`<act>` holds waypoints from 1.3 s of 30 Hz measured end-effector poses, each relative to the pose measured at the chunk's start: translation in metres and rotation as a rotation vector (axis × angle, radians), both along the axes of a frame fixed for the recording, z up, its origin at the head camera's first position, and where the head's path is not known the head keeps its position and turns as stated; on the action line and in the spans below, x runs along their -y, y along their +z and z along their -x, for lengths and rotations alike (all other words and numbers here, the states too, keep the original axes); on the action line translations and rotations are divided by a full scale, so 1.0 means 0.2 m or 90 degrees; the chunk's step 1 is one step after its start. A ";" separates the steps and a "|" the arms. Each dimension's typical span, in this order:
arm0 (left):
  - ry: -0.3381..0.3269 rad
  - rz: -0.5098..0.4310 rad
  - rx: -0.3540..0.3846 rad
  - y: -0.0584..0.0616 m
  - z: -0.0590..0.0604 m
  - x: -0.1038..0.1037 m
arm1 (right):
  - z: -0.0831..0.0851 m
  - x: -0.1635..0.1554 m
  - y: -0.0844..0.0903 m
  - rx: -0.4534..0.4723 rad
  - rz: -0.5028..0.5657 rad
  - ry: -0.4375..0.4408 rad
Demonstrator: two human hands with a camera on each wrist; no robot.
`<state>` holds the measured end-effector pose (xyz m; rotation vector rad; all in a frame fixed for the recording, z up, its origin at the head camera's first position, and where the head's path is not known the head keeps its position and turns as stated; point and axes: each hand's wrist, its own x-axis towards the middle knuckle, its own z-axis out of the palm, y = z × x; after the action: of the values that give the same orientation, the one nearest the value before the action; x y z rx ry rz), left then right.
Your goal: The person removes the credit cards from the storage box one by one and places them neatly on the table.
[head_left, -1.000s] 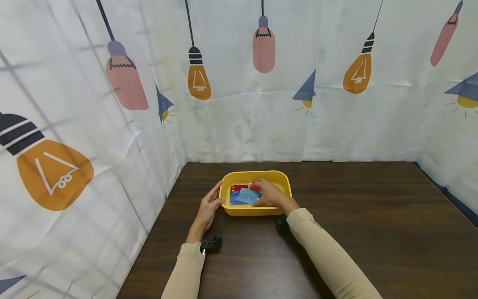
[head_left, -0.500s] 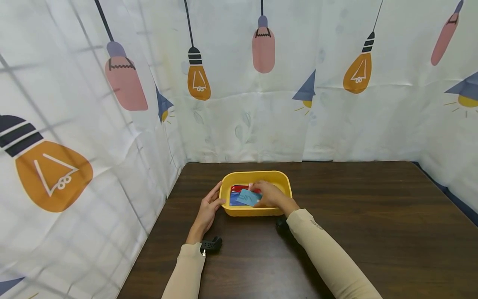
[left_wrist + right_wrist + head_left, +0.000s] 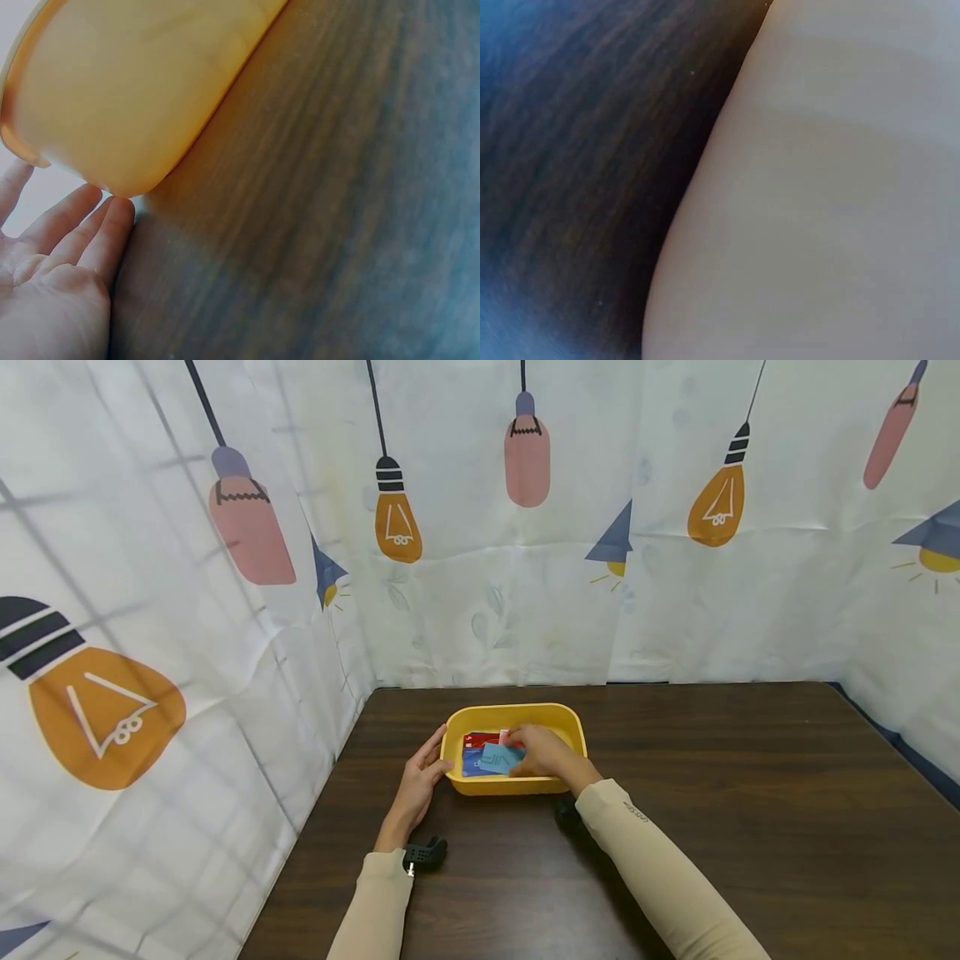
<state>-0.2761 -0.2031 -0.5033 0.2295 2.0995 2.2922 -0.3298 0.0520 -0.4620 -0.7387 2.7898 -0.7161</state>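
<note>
Pale-blue card (image 3: pixel 498 758), pinched by right grip (image 3: pixel 546 752), sits inside yellow tray (image 3: pixel 510 787).

Bright, even light fills the room around me, and soft, grid-like shadows cross the left part of the pale curtain (image 3: pixel 480 602). The table (image 3: pixel 735 777) shows a faint sheen towards its near edge and a dark shadow beside the right sleeve (image 3: pixel 660 860). At the left wrist, the tub (image 3: pixel 142 82) glows next to burned-out white; blue haze spreads rightwards. The right wrist view is dim and blurred.
</note>
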 end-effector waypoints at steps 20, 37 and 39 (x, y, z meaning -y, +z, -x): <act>0.008 0.004 -0.006 0.01 0.00 0.00 | -0.02 0.00 0.01 -0.074 -0.056 -0.045; -0.005 0.005 -0.006 0.01 -0.01 0.00 | -0.02 0.00 0.00 -0.083 -0.055 -0.033; -0.007 0.003 -0.010 0.00 -0.01 0.00 | -0.02 0.00 0.00 -0.086 -0.053 -0.035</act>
<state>-0.2749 -0.2036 -0.5025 0.2586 2.1052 2.2875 -0.3263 0.0523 -0.4628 -0.7237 2.9520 -0.5746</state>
